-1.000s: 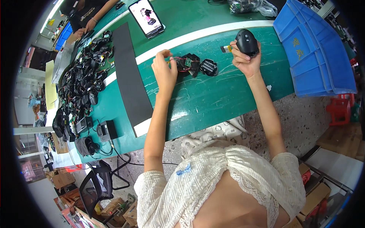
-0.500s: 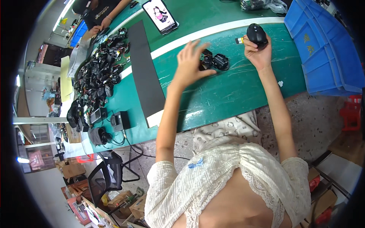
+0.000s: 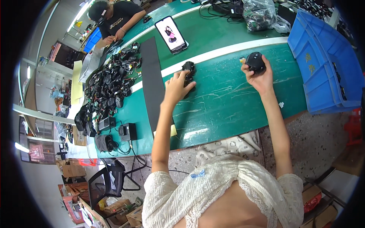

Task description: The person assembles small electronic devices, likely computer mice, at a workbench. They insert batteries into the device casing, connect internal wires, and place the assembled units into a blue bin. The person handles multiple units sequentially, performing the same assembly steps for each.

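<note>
My right hand (image 3: pixel 261 78) is raised over the right part of the green table, its fingers wrapped around a smooth, rounded black device (image 3: pixel 255 62). Beside those fingers a small yellow-and-white bit (image 3: pixel 242 60) shows. To the left, my left hand (image 3: pixel 176 89) is at the table with its fingers and thumb around black device parts (image 3: pixel 189 68), which stick out past the fingertips. The palm and back of the hand partly hide these parts, so their exact kind cannot be made out.
A dark grey strip (image 3: pixel 150 76) crosses the green table (image 3: pixel 228 98). Beyond it lies a heap of black devices and wires (image 3: pixel 110 81). A phone (image 3: pixel 171 35) leans at the back; a blue crate (image 3: pixel 323 68) stands right. Another person (image 3: pixel 118 21) works at far left.
My left hand has moved onto the black parts, and these now lie further left, near the grey strip. The right hand still holds the rounded device. The whole view has shifted.
</note>
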{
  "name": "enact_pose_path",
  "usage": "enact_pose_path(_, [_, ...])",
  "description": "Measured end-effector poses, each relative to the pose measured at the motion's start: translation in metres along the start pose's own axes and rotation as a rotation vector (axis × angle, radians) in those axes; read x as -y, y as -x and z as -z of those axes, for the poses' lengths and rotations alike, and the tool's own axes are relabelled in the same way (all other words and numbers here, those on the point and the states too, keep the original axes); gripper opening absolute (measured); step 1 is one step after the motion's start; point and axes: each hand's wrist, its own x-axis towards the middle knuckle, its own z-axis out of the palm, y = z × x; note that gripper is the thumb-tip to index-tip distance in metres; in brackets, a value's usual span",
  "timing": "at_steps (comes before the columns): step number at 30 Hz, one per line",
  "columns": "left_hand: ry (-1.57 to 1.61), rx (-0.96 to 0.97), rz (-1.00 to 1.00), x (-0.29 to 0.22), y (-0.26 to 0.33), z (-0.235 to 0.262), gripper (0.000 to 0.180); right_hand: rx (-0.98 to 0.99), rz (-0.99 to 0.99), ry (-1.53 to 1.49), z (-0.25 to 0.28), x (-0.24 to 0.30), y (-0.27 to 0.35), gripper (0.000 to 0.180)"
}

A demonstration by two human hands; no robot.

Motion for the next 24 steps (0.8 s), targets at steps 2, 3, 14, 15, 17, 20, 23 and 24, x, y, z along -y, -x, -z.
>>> enact_pose_path(2, [0.187, 0.201, 0.032, 0.003, -0.013, 0.026, 0.033, -0.041, -0.011, 0.074, -0.003, -0.008, 0.001, 0.044])
enact_pose_path(3, [0.297, -0.01, -0.011, 0.018, -0.019, 0.02, 0.037, -0.058, -0.022, 0.107, -0.007, -0.013, 0.001, 0.045])
enact_pose_path(14, [0.682, -0.601, 0.452, 0.14, -0.156, -0.059, 0.05, 0.059, -0.363, 0.345, -0.013, -0.055, 0.003, 0.049])
enact_pose_path(15, [0.373, -0.768, 0.483, 0.089, -0.153, -0.058, 0.05, 0.031, -0.356, 0.345, -0.009, -0.05, 0.004, 0.049])
enact_pose_path(17, [0.103, -0.943, 0.094, 0.038, -0.125, -0.022, 0.046, 0.111, -0.397, 0.377, -0.007, -0.052, 0.006, 0.05])
enact_pose_path(20, [0.355, -0.527, -0.216, -0.034, -0.051, 0.013, 0.044, 0.191, -0.426, 0.501, -0.02, -0.058, 0.007, 0.049])
enact_pose_path(23, [1.009, -0.015, -0.123, -0.071, 0.014, -0.005, 0.046, 0.146, -0.245, 1.273, -0.027, -0.07, 0.009, 0.046])
enact_pose_path(24, [1.147, 0.068, -0.065, -0.078, 0.023, -0.014, 0.047, 0.144, -0.111, 1.359, -0.015, -0.076, 0.003, 0.047])
